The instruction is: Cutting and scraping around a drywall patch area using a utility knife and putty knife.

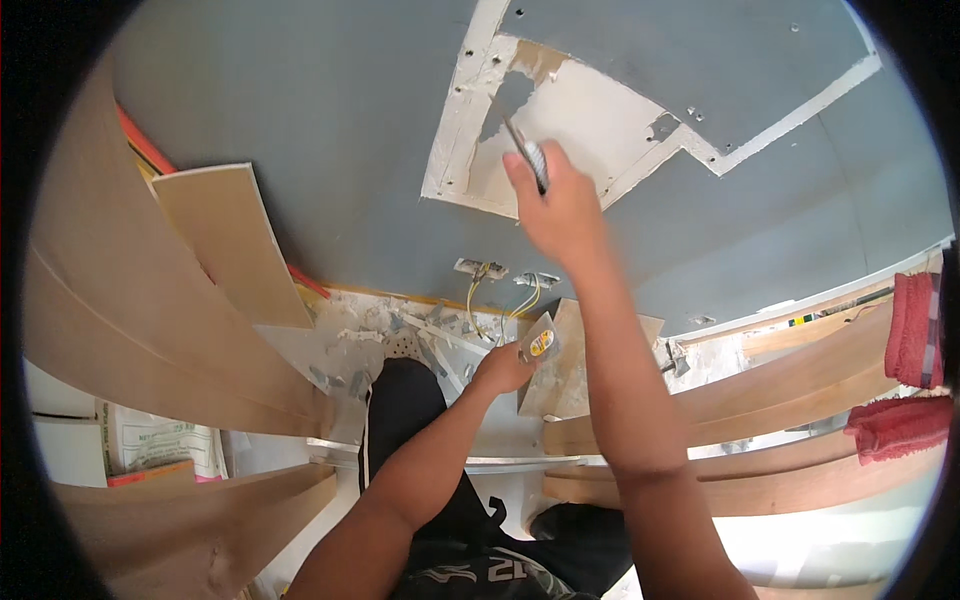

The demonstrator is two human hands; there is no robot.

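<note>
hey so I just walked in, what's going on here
A person is at a gray wall. The right hand grips a knife in front of a white patch where some gray and brown show; whether it touches the wall isn't clear. The left hand holds a scraper lower down, near wires hanging out of the wall.

The right arm [632,380] reaches from the near right toward the far middle, the right grip [560,205] at its end curled closed. The left arm [430,455] slants rightward from the near left, the left grip [502,369] also closed and nearer.
</note>
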